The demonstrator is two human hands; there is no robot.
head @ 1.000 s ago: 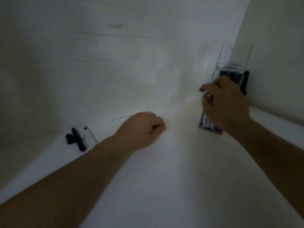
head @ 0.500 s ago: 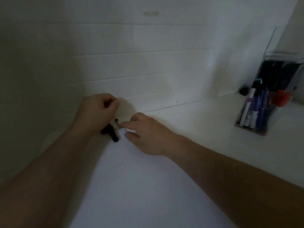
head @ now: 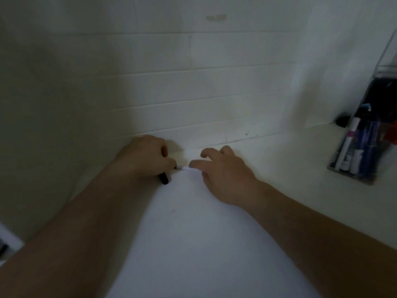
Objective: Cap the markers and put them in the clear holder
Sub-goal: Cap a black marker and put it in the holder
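Note:
On the white counter by the tiled wall, my left hand (head: 146, 158) is curled shut over a black marker (head: 164, 180), whose end sticks out below the fingers. A thin white marker (head: 185, 168) lies between my hands, with a dark tip toward the left hand. My right hand (head: 223, 175) has its fingers spread, and the index fingertip touches the white marker's right end. The thumb is hidden. The clear holder (head: 352, 176) stands far right with several capped markers (head: 352, 147) in it.
White tiled wall runs close behind both hands. A small dark round object (head: 341, 120) sits at the wall corner next to the holder. A red item (head: 392, 134) shows at the holder's right edge. A counter edge drops off at lower left.
My right hand left the holder and came across to the white marker. My left hand moved onto the black pieces by the wall and closed on them. The view swung left.

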